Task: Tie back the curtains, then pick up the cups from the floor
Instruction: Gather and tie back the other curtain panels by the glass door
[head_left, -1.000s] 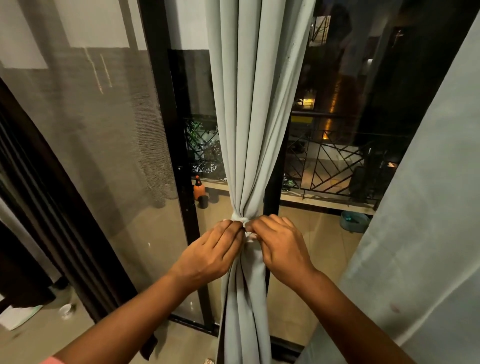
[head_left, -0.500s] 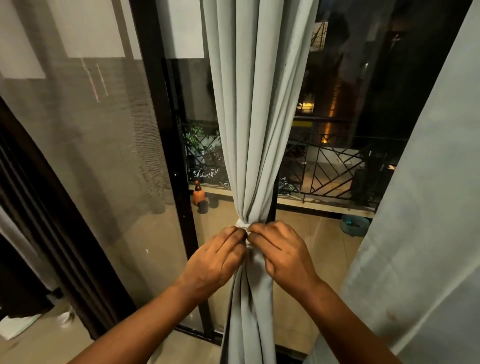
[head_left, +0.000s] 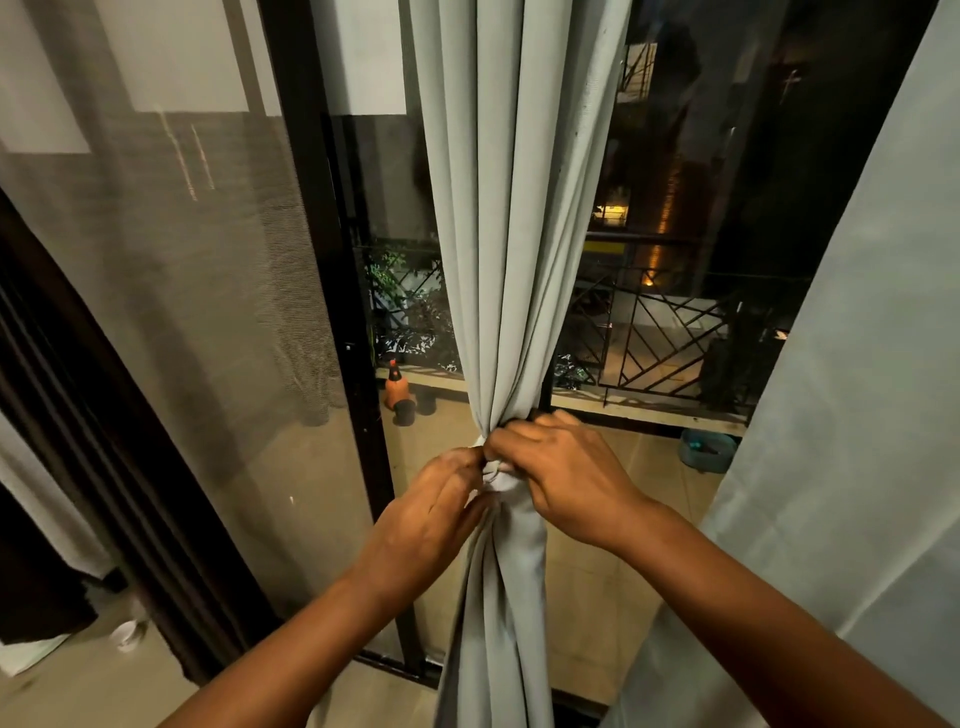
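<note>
So that the gathered curtain (head_left: 511, 260) is cinched, its tie (head_left: 496, 475) is pinched from both sides by the left hand (head_left: 431, 525) and right hand (head_left: 566, 478).

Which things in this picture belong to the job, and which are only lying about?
Belong to the job:
- gathered curtain
- white tie around it, pinched by the left hand and right hand
- second curtain, hanging loose at right
- white cup on the floor

Just lying about:
- orange bottle on the balcony
- blue basin
- plants
</note>
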